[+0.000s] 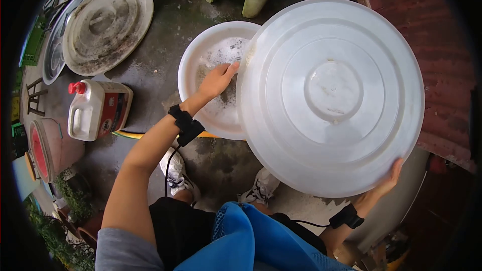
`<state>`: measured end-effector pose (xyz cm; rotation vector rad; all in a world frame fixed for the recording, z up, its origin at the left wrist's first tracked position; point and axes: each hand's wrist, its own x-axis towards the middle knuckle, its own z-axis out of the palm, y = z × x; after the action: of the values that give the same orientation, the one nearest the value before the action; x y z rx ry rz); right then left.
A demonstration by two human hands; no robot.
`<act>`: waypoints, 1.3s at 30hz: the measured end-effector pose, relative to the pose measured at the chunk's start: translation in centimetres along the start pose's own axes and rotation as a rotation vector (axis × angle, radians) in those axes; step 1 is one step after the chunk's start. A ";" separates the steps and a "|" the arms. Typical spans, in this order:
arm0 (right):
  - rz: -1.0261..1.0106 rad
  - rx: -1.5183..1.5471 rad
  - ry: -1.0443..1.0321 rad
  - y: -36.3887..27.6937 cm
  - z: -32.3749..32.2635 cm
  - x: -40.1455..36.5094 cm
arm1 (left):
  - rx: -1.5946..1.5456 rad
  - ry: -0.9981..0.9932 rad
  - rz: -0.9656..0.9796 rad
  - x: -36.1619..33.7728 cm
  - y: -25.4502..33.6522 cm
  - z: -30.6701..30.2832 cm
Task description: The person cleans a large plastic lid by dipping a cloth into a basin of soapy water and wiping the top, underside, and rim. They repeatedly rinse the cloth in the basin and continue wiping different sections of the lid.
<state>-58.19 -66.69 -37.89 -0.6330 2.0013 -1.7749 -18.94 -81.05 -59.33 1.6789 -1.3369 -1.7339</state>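
Observation:
A large round white plastic lid (296,88), with raised rings and a round centre, is held up in front of me, tilted. At its left rim is my left hand (220,79), its thumb against the edge and its other fingers partly hidden. My right hand (387,180) grips the lower right rim, with part of the fingers behind the lid. Below and to the left stands a white basin (188,78) with soapy, dirty-looking water in it; the lid covers its right side, and my left hand is above it.
A white jug (90,113) with a red cap stands at left. Behind it, a dirty lid (108,27) leans over a metal one. A pink bucket (63,143) is at far left, a green stool (251,2) at the back. A yellow hose (131,134) crosses the wet floor.

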 end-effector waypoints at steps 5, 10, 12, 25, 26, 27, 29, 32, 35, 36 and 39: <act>0.197 0.270 -0.116 3.9 -2.9 1.5 | -0.173 0.126 0.122 -4.1 5.1 0.2; 0.107 0.387 -0.178 3.5 -0.6 3.0 | -0.745 0.035 0.115 -7.5 10.0 -1.9; 0.083 0.439 -0.295 2.8 1.8 4.2 | -0.771 0.165 0.216 -8.4 11.0 -3.6; -0.144 -0.455 -0.946 9.9 22.3 -1.1 | -1.048 0.872 0.572 -12.3 6.0 -18.7; -0.261 -0.770 -1.124 12.2 22.5 -2.6 | -1.050 0.878 0.569 -12.7 5.4 -19.3; -0.363 -0.813 -1.232 13.8 22.9 -4.7 | -1.036 0.933 0.550 -13.2 4.9 -19.6; -0.464 -0.851 -1.342 16.1 24.3 -8.2 | -1.010 0.984 0.532 -14.0 3.7 -20.8; -1.009 -0.869 -1.383 18.9 28.1 -11.1 | -1.015 0.983 0.516 -14.9 1.7 -22.3; -1.067 -1.205 -1.470 21.3 30.9 -12.5 | -1.005 1.004 0.478 -16.1 1.4 -22.1; -1.072 -1.202 -1.471 23.0 31.1 -12.7 | -0.994 1.014 0.443 -16.6 1.2 -22.1; -0.855 -0.968 -1.400 26.3 30.5 -11.4 | -1.029 0.955 0.389 -18.3 -0.2 -21.8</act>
<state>-33.57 -82.51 -67.75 -2.3623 1.3217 -0.0211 5.03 -74.07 -45.69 1.1871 -0.1936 -0.8544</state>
